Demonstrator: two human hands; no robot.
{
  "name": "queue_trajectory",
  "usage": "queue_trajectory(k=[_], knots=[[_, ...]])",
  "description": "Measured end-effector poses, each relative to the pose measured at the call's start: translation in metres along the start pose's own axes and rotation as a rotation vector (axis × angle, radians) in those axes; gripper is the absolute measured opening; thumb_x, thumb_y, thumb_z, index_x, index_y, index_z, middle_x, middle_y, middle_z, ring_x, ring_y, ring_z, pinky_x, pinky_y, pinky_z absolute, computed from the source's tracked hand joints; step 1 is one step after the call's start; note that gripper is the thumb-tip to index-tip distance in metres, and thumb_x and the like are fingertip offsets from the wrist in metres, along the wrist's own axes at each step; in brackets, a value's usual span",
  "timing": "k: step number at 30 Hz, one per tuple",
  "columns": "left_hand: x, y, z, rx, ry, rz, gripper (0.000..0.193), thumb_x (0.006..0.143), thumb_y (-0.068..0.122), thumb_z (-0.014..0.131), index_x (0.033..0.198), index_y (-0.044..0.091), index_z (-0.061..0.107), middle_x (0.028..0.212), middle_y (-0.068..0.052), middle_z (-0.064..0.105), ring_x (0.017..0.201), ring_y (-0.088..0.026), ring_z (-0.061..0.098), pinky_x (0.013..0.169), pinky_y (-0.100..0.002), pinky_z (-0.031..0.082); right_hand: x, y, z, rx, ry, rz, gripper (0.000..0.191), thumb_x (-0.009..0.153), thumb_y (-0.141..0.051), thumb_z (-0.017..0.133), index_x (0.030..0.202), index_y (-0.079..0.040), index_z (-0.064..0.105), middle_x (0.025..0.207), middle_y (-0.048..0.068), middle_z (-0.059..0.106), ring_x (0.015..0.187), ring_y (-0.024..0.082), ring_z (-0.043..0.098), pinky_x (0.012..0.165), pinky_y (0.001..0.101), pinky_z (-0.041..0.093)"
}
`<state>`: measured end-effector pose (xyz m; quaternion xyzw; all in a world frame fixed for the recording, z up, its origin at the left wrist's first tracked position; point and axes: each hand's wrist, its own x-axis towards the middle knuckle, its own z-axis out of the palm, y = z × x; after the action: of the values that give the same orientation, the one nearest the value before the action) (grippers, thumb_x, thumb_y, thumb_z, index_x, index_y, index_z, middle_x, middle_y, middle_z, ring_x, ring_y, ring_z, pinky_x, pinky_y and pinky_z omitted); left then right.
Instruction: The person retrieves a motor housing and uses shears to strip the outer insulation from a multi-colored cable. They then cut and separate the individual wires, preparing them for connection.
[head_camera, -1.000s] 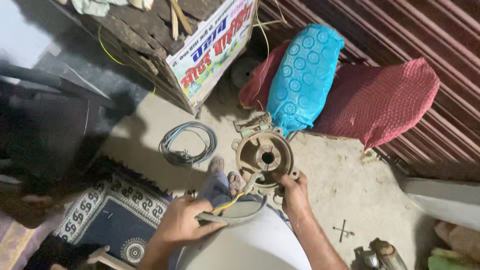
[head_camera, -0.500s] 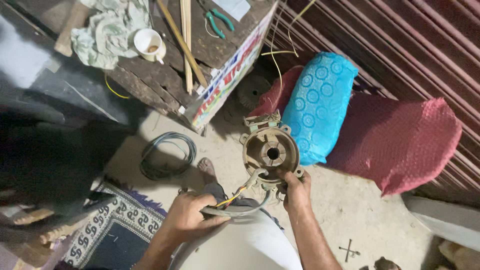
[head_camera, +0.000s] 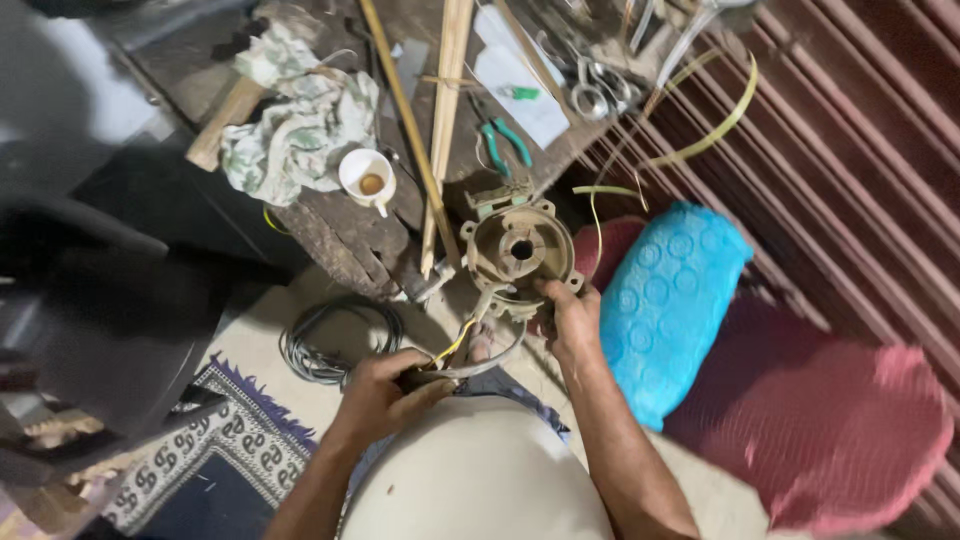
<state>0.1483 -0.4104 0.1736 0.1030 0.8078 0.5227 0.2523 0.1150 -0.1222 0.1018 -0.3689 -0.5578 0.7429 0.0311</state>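
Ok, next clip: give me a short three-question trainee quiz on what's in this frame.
1. True or false: the right hand grips the rim of the round metal motor housing.
2. What does the left hand hold? A) scissors B) a grey cable with coloured wires C) a cup
3. What colour is the cushion right of the housing?

Key: 1 true; 2 B, the grey cable; 3 blue.

Dim, warm indoor light falls softly from above, leaving the left side in deep shadow (nearly black there), with slight motion blur and wide-angle stretching at the edges.
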Motion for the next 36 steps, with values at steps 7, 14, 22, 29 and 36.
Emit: queue_trajectory(k=[7,14,22,29,36], knots=[[0.055,-0.005,0.012,0.045,0.185,-0.051,0.039,0.080,0.034,0.082,0.102,0.002,0.077,0.067,-0.012,0.074,0.051,-0.017,0.063,0.048,-0.035,0.047,0.078,-0.021,0.033,0.017,-0.058,0.019,0.028,0.080,-0.005,0.072,0.106,0.006,0.069,0.082,0.011,0.069,0.058,0.020,0.062,0.045,0.0325,0.047],[0.076,-0.001,0.008,0.103,0.298,-0.001,0.045,0.082,0.034,0.081,0.114,0.002,0.071,0.088,-0.014,0.077,0.068,-0.022,0.076,0.061,-0.035,0.059,0.106,-0.039,0.078,0.073,-0.093,-0.017,0.037,0.077,-0.005,0.072,0.114,0.001,0.068,0.089,0.008,0.071,0.067,0.018,0.063,0.055,0.0327,0.048],[0.107,-0.004,-0.024,0.144,0.826,-0.030,0.041,0.083,0.030,0.084,0.112,0.006,0.070,0.101,-0.012,0.073,0.084,-0.027,0.075,0.074,-0.037,0.060,0.120,-0.046,0.115,0.090,-0.123,-0.155,0.036,0.081,-0.003,0.073,0.115,0.006,0.067,0.104,0.011,0.073,0.087,0.021,0.069,0.079,0.0340,0.056],[0.169,0.007,-0.091,0.460,0.868,0.330,0.083,0.066,0.034,0.092,0.133,0.003,0.055,0.121,-0.023,0.063,0.106,-0.044,0.066,0.089,-0.046,0.056,0.118,-0.042,0.124,-0.064,-0.048,-0.316,0.043,0.085,-0.007,0.070,0.125,0.003,0.061,0.110,0.010,0.071,0.095,0.017,0.067,0.085,0.0304,0.055],[0.192,0.003,-0.128,0.441,0.690,0.261,0.071,0.072,0.033,0.089,0.131,0.008,0.059,0.125,-0.018,0.068,0.107,-0.038,0.070,0.087,-0.046,0.058,0.124,-0.038,0.124,-0.210,0.008,-0.394,0.039,0.087,-0.011,0.069,0.122,0.006,0.064,0.105,0.010,0.073,0.090,0.017,0.067,0.083,0.0311,0.055]])
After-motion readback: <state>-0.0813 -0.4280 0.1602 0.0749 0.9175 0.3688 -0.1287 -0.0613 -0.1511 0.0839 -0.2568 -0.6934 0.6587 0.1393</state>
